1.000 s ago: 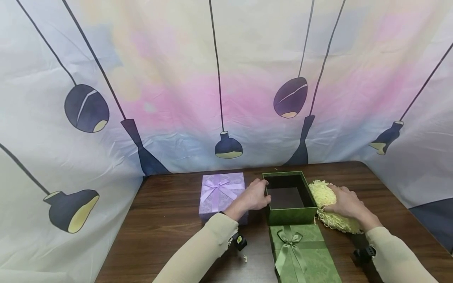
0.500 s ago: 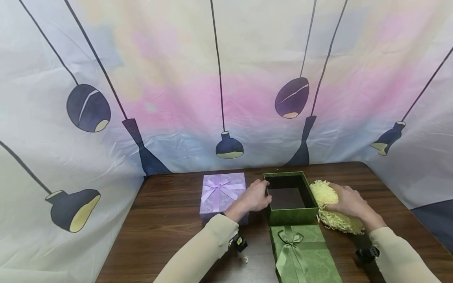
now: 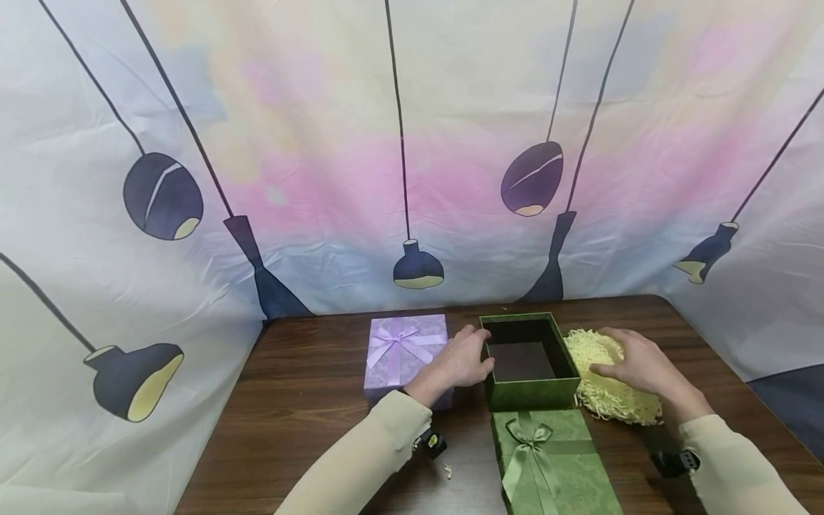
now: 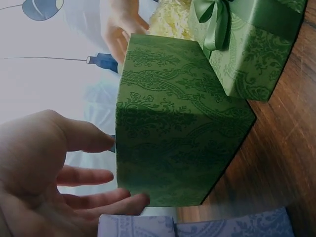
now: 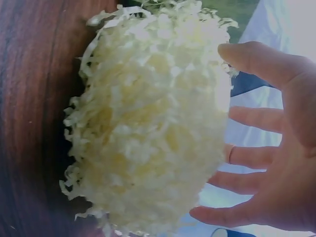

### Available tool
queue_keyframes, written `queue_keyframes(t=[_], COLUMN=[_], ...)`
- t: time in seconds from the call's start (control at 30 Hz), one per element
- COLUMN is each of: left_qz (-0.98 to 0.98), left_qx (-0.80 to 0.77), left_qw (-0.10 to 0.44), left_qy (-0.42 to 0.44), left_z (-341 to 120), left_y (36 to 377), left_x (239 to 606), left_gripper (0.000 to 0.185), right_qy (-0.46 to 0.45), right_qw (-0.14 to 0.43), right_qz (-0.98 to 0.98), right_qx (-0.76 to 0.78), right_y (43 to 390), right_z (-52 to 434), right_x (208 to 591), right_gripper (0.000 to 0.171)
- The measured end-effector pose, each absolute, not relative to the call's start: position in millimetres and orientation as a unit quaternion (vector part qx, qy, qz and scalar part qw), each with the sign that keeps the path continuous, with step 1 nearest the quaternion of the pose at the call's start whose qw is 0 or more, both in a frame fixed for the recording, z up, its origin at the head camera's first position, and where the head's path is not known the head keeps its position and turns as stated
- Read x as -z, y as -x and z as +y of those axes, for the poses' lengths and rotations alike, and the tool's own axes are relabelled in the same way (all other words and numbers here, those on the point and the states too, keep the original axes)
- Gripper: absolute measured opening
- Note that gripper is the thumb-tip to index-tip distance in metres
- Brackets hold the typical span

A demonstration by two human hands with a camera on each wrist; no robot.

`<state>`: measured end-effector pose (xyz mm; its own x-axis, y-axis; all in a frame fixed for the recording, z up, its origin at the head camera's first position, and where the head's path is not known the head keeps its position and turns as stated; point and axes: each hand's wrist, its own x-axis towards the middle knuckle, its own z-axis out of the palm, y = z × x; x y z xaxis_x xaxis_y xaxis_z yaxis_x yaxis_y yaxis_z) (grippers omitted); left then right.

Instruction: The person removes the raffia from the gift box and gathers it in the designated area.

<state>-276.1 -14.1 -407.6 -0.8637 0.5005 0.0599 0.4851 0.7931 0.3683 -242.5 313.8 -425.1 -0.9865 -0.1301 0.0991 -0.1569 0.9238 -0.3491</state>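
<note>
A green patterned gift box (image 3: 533, 393) stands on the table with its dark inside showing. My left hand (image 3: 458, 357) is at its left wall, fingertips right at the rim; in the left wrist view the thumb meets the edge of the box (image 4: 168, 123) while the other fingers stay loosely extended. To the right of the box lies a heap of pale yellow shredded paper (image 3: 614, 404). Over this heap is my right hand (image 3: 640, 361), thumb and fingers spread. The right wrist view has the shredded paper (image 5: 148, 123) filling the middle, with fingertips at its surface.
The green lid (image 3: 582, 468) with a ribbon bow lies in front of the box. A lilac gift box (image 3: 421, 330) with a bow stands left of it, behind the left wrist. A small paper shred (image 3: 448, 471) lies on the wooden table (image 3: 290, 429). A patterned curtain (image 3: 335, 214) hangs behind.
My right hand has shifted a little to the right and its fingers have spread, baring more of the shredded paper. The left hand stays at the box rim.
</note>
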Motion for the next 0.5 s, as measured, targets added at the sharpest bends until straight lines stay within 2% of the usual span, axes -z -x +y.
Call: queue_keyframes(t=[0.23, 0.5], left_qz=[0.940, 0.939], left_qx=[-0.165, -0.089], left_qw=[-0.034, -0.048], left_qy=[-0.296, -0.329], left_z=[-22, -32], left_y=[273, 270], left_x=[406, 403], left_gripper=[0.045, 0.065], right_qy=[-0.095, -0.101], right_qw=[0.093, 0.130], right_qz=[-0.972, -0.963], right_qx=[-0.194, -0.214], right_y=[238, 239], right_z=[309, 296], right_x=[414, 403], right_gripper=[0.071, 0.069])
